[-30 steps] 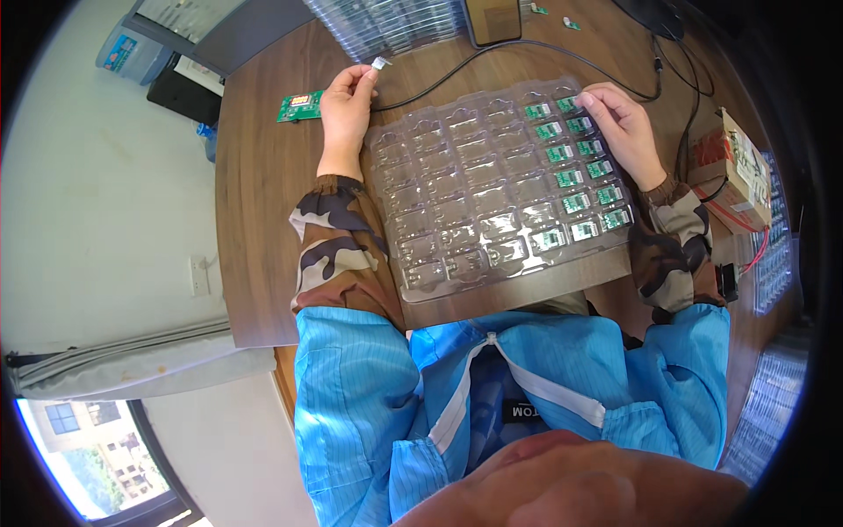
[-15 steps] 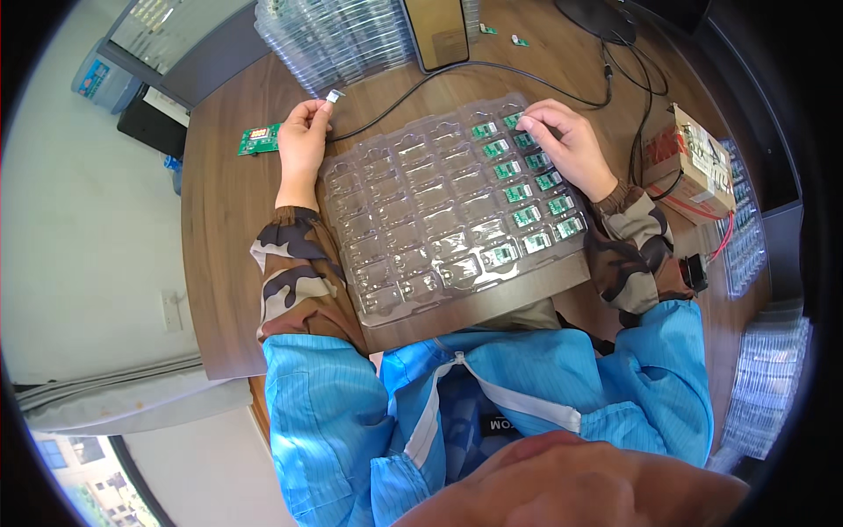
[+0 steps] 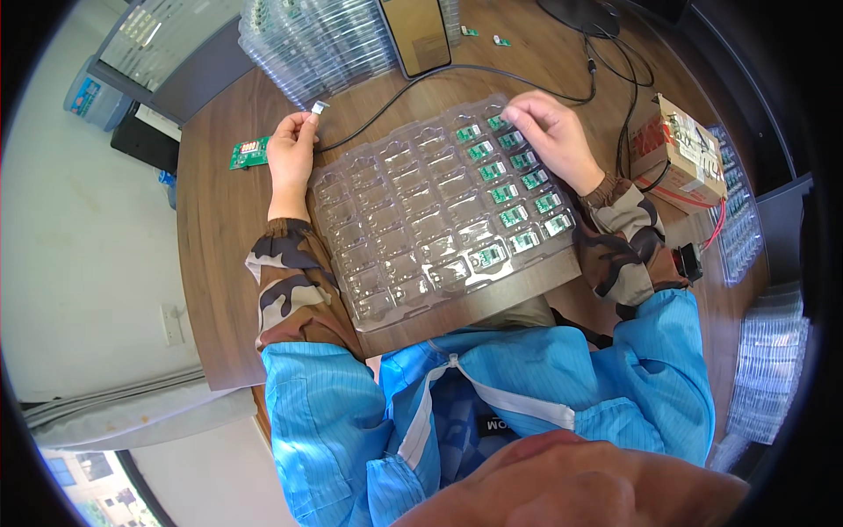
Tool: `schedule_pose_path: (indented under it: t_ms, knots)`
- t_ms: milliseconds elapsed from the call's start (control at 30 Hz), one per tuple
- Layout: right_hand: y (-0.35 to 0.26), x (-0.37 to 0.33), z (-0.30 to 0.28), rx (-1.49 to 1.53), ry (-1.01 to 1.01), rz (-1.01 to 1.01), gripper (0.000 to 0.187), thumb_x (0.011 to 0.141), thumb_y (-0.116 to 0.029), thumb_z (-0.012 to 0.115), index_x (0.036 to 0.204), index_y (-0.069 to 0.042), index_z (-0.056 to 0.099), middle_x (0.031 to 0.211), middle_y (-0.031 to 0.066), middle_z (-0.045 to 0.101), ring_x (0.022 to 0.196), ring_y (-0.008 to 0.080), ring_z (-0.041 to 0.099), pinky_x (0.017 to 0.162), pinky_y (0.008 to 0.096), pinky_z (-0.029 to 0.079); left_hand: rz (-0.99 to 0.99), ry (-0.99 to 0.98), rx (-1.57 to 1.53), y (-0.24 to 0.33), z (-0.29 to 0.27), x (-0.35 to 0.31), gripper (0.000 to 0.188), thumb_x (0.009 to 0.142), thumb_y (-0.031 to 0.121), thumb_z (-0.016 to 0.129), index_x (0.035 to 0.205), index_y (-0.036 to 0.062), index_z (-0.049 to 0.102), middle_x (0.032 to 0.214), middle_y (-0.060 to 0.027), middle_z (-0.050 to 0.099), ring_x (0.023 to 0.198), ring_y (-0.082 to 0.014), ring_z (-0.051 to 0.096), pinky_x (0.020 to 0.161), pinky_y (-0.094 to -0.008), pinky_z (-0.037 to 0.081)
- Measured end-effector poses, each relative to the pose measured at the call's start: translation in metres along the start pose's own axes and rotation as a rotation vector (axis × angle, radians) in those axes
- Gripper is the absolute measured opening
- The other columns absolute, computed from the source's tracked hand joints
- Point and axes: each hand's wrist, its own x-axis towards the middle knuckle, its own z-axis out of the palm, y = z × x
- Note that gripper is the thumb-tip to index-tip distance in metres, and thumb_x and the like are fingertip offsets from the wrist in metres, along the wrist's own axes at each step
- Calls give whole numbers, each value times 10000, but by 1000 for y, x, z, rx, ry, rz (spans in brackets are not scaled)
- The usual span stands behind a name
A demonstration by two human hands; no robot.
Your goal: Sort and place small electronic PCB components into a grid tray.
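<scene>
A clear plastic blister tray (image 3: pixel 382 318) lies on the desk, small green circuit boards (image 3: pixel 503 193) filling pockets along its right side. My left hand (image 3: pixel 291 151), left of the tray's far corner, pinches a small white connector (image 3: pixel 318 107) at the end of a black cable. Beside that hand, partly covered by it, lies a larger green board (image 3: pixel 248 154) with a lit display. At the tray's far right corner, my right hand (image 3: pixel 555 132) has thumb and forefinger closed at the end of a small circuit board (image 3: pixel 496 122); the fingers hide part of it.
A tall stack of clear trays (image 3: pixel 312 48) stands at the back beside an upright phone (image 3: pixel 415 39). The black cable (image 3: pixel 386 107) runs behind the tray. Two loose small boards (image 3: pixel 501 40) lie far back. A cardboard box (image 3: pixel 678 158) and more trays (image 3: pixel 762 373) are at the right.
The whole view has shifted slightly, so the desk things appear further left. Both hands keep nearly the same places relative to the tray, with the connector still in my left hand.
</scene>
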Motion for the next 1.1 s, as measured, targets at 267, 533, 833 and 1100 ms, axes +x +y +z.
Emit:
schedule_pose_path:
  t_ms: [267,533,833,1100]
  knots:
    - [55,108,-21,55,18,263,254,804,-180,563,1003,-22,577,895,15,597,847,71,524,746,205,410,-23,-9,18,4,-3,-2,160,800,160,580,844,6,580,697,28,543,587,-36,462,547,-172,382]
    - [143,152,28,-435,-20,135,358,744,-282,560,1028,-66,577,1082,130,546,967,294,522,847,351,402,-43,4,56,8,-2,-8,155,801,162,580,841,13,578,701,27,540,595,-34,460,558,-169,379]
    - [133,160,22,-389,239,116,243,731,-284,590,916,-133,631,831,106,620,783,281,585,709,346,458,-56,-17,-15,10,-1,-6,152,807,151,573,856,8,571,691,37,521,589,-29,440,545,-163,365]
    - [23,157,-6,410,425,-178,192,756,-14,591,947,2,586,848,28,539,727,71,522,635,187,423,-25,-13,28,3,-5,-7,146,812,147,572,860,10,569,701,39,521,602,-24,439,548,-155,358]
